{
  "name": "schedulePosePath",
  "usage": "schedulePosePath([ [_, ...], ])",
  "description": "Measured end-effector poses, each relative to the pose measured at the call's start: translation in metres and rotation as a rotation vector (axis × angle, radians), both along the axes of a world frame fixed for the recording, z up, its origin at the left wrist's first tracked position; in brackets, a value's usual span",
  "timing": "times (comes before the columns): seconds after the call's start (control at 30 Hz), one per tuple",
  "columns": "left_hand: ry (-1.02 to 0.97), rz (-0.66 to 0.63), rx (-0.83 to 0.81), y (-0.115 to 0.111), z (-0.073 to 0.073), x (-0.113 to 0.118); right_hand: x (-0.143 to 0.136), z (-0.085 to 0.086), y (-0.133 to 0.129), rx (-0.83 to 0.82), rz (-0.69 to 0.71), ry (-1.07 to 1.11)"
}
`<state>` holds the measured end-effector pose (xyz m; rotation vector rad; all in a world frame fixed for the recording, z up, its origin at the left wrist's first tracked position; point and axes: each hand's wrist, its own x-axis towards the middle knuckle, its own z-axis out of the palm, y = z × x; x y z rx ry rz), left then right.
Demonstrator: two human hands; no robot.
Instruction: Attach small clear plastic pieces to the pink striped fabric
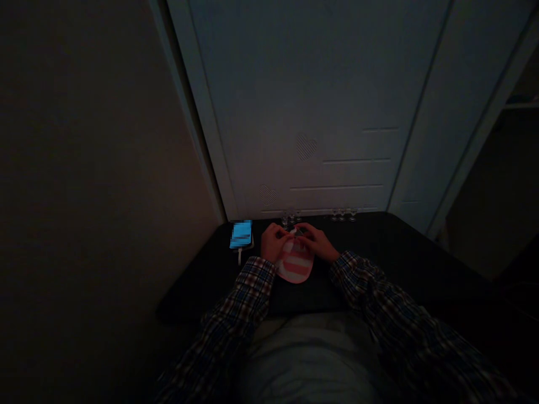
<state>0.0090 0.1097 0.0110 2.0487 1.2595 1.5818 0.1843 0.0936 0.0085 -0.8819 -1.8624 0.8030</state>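
A pink-and-white striped cloth [296,269] with a rounded lower edge hangs between my two hands over the dark table. My left hand [273,242] pinches its upper left side, with the fingers closed. On the other side, my right hand [315,241] has its thumb and fingers closed at the cloth's top edge. A small pale, shiny thing [293,230] shows between the fingertips. The dim light hides what it is. Just behind my hands stand several small stemmed glasses [291,217].
A phone [241,234] with a lit screen and a white cable [240,257] lies on the left of the black table [387,264]. Three more small glasses [343,215] line the back edge at right. A pale panel [337,101] with hearts rises behind; a wall [105,185] is at left.
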Motion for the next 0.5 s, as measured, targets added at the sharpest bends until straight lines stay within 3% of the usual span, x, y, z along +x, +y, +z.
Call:
schedulePosePath([
  [0.33, 0.056, -0.095, -0.007, -0.0040, 0.0025, 0.0025, 0.0001, 0.0004, 0.0004, 0.018, -0.019, -0.020],
  [0.5, 0.031, -0.067, -0.012, -0.0028, 0.0022, -0.0001, -0.0004, -0.0008, -0.0005, 0.032, -0.008, -0.022],
])
